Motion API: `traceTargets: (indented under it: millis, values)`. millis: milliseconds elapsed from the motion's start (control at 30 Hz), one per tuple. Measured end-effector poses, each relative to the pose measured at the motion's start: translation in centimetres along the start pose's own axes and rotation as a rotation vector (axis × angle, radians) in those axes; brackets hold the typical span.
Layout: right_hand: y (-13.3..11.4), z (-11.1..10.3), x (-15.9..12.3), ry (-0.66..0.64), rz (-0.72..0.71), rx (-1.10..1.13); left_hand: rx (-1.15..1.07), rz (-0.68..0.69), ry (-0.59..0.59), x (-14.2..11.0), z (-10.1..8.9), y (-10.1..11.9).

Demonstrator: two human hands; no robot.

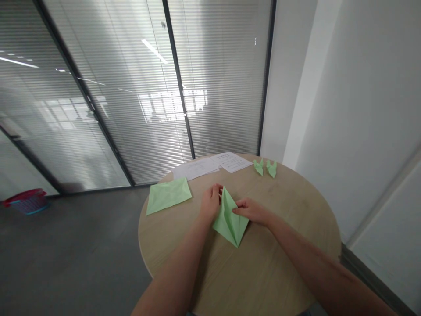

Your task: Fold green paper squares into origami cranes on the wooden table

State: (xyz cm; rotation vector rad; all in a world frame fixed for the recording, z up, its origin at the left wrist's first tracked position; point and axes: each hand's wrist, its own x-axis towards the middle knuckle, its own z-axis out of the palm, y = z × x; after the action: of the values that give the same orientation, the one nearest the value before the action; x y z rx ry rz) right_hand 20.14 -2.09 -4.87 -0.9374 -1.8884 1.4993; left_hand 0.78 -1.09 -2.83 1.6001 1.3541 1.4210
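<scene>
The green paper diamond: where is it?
In the head view, the green paper diamond is below centre, slightly right, between the left hand and right hand.

Folded paper [230, 223] on table [279, 267], sheets [199, 168] behind

One view looks forward and down from the person's head, near above the round table [296, 237] at lower centre, facing a glass partition [131, 79] across the upper left; left hand [211, 202] and right hand [252, 210] sit just below mid-frame.
</scene>
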Motion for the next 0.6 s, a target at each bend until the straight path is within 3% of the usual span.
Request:
traceTargets:
  millis: [100,267,600]
  values:
    - [0.18,-0.17,0.33,0.084,-0.014,0.035,-0.084,-0.056,-0.094,0.25,-0.11,0.17]
    - [0.66,-0.43,0.76,0.199,-0.014,0.071,-0.024,0.013,-0.222,0.29,-0.18,0.34]
    - [0.56,-0.24,0.77,0.181,0.020,0.013,0.069,-0.011,-0.238,0.16,0.02,0.02]
